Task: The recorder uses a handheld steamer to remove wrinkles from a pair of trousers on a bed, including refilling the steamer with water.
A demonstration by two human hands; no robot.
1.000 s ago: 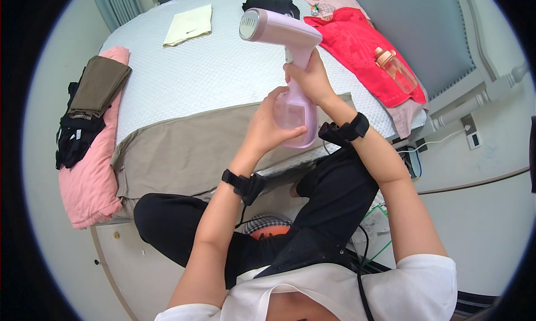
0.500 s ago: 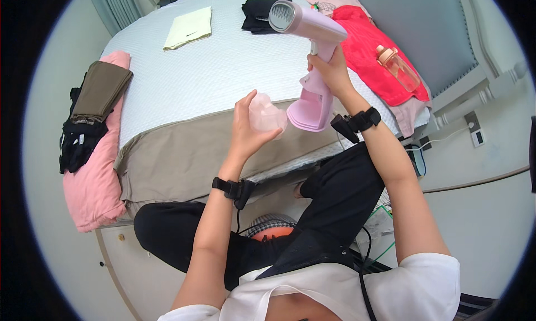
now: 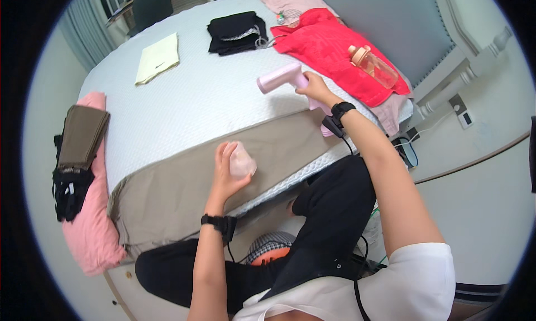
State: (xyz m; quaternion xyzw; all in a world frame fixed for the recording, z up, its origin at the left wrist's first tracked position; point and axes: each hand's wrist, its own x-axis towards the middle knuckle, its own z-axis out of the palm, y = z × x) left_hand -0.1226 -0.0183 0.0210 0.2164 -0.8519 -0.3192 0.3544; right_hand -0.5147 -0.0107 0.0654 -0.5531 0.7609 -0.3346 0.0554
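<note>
My left hand (image 3: 223, 173) is closed around a translucent pale pink water tank (image 3: 242, 162), held above the khaki trousers (image 3: 167, 192) that lie along the bed's near edge. My right hand (image 3: 317, 90) grips a pink handheld garment steamer (image 3: 281, 78) by its handle. The steamer's head points left over the white quilted bed. Its lower end is partly hidden behind my right wrist and the black wrist strap. The tank and the steamer are apart.
A folded cream cloth (image 3: 158, 59) and folded black clothes (image 3: 239, 35) lie across the bed. At right a clear bottle (image 3: 375, 68) rests on a red cloth (image 3: 312, 39). Brown folded trousers (image 3: 84, 134) top a pink bedding roll (image 3: 95, 231) at left. A wall socket (image 3: 462, 115) holds a plug.
The steamer has been lowered and turned, so its head points left rather than up toward me. The tank has moved lower and away from the steamer. The view has shifted too.
</note>
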